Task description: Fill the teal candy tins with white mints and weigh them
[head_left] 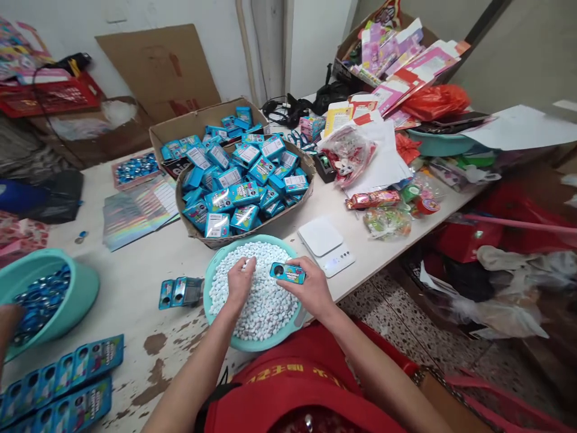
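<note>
So the right hand (311, 281) has a solid grip on a blue case (293, 274) reading "CARAMELO" (second line's too blurry for me), held over the 2 o'clock side of a bowl (211, 304) of white pellets (264, 313). Left hand (241, 279) is curled at the pellets near 11; can't tell if it's pinching any. Matching lettering's on packs (246, 191) in the cardboard box (184, 221) at 12. Yellow characters on the red apron (252, 400), 6 o'clock.
</note>
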Tool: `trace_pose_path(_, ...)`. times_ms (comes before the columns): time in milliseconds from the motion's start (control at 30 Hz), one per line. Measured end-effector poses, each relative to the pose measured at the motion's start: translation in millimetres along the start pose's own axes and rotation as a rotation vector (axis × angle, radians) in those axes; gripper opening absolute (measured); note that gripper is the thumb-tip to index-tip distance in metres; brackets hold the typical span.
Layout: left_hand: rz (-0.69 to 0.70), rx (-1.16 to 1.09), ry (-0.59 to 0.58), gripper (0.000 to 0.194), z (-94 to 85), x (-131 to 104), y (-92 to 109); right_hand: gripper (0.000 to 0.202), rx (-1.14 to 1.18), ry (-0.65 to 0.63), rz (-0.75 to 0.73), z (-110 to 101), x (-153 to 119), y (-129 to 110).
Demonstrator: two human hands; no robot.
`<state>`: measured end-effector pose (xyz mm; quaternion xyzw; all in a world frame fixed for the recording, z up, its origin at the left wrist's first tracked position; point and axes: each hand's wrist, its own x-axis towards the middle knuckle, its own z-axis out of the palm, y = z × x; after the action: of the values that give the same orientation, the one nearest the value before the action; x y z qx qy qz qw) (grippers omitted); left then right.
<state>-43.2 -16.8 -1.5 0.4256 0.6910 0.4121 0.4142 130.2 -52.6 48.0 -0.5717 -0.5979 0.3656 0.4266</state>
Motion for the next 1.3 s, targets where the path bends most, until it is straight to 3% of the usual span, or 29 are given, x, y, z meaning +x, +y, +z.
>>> trace_pose_path(100,-0.201,-0.537,0.003,0.03,-7.7,-11,35,0.026,-0.071,-0.046,-0.053,10,2,-6)
trace_pose_path(233,-0.085,-0.839,-0.013,0.023,-11.6,-22,68,0.024,-0.17,-0.134,-0.118,29,4,-16)
trace_pose_path(367,0.018,-0.846,0.036,0.024,-9.7,-23,71,0.025,-0.211,-0.162,-0.118,39,6,-23)
trace_pose_path(567,0.022,-0.742,0.041,0.031,-6.1,-19,71,0.022,-0.182,-0.126,-0.086,40,9,-22)
trace_pose_path(867,0.088,-0.652,0.055,0.026,-3.6,-18,75,0.025,-0.115,-0.098,-0.037,40,11,-25)
trace_pose_path(1300,0.104,-0.696,0.027,0.029,2.1,-17,80,0.024,-0.054,-0.063,-0.02,37,14,-23)
